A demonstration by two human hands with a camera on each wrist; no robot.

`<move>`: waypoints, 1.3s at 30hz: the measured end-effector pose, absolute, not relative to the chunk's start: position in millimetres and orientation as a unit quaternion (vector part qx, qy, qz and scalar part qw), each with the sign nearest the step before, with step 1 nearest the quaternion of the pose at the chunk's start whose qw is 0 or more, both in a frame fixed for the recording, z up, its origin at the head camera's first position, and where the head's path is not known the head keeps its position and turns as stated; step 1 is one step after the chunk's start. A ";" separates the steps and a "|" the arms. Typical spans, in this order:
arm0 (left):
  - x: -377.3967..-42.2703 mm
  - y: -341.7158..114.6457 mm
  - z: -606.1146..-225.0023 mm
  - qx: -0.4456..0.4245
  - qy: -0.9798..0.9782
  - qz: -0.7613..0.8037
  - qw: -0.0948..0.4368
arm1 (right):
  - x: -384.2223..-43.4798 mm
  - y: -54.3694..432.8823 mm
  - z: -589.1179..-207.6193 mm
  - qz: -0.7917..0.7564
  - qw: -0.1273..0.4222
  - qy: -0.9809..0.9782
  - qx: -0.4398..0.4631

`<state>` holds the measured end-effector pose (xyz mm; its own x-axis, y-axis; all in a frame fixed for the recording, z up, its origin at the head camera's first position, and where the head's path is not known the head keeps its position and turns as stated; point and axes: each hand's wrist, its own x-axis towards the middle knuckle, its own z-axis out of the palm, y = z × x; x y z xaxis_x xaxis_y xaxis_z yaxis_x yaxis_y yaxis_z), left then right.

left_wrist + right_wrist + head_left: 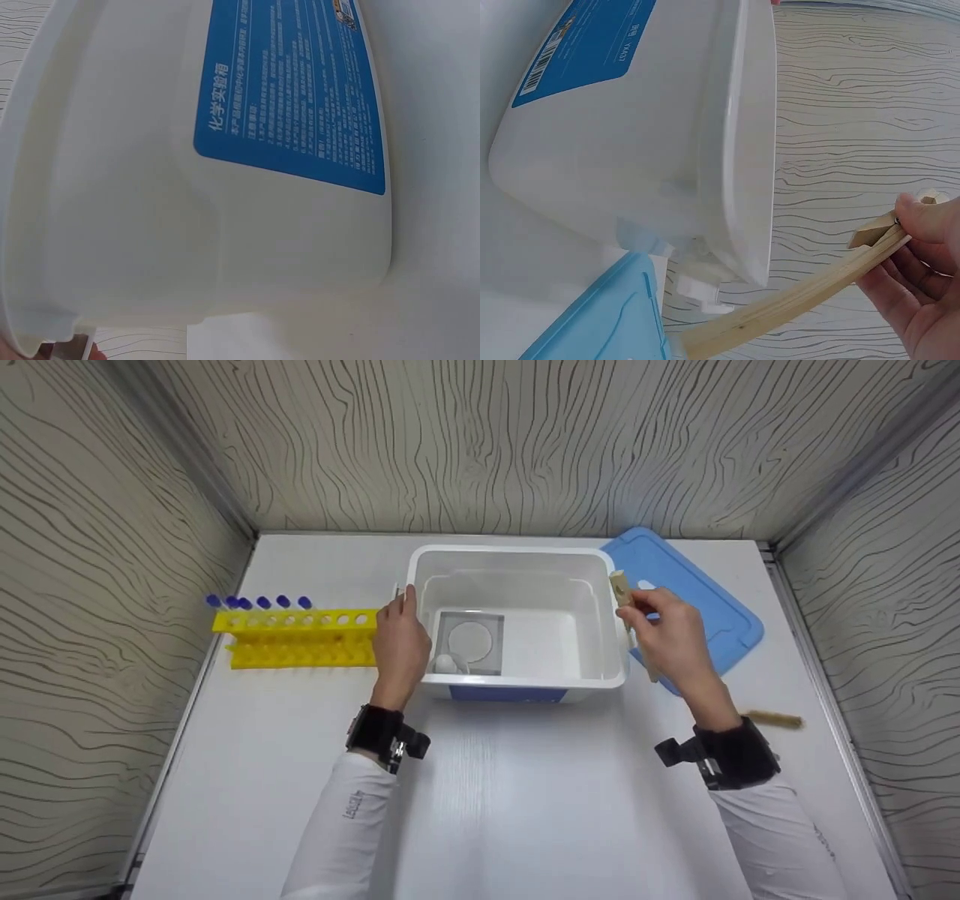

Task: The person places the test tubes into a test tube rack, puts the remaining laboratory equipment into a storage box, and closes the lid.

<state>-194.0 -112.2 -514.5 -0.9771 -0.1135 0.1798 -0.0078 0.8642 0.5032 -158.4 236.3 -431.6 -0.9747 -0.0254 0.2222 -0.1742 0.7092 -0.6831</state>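
Note:
A white plastic box [525, 682] with a blue label [292, 97] stands uncovered on the table. My left hand [403, 641] grips its left rim; only bits of fingers show at the corner of the left wrist view. Over at the right rim, my right hand [673, 631] pinches a wooden test tube holder [802, 300] between thumb and fingers. One end of the holder points toward the box, outside its wall. Inside, on the left, lies a square grey wire gauze [491, 656] with a pale round centre. A small white rounded object [445, 664] is beside it.
A yellow test tube rack [300, 660] stands left of the box, holding several tubes with blue caps [263, 602]. Behind my right hand lies the blue lid [705, 604], partly beneath the box's edge. A brown stick-like thing [776, 719] lies near my right wrist. Patterned walls enclose the table.

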 end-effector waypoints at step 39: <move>-195.1 -112.0 -514.8 0.043 -0.963 -0.253 0.082 | -191.5 170.8 -435.8 0.310 0.097 -0.921 0.216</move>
<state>-195.1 -112.0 -514.8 -0.9830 -0.1238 0.1358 -0.0409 0.8679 0.4950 -191.5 170.8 -435.8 -0.8876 -0.3384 0.3124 -0.4584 0.7146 -0.5284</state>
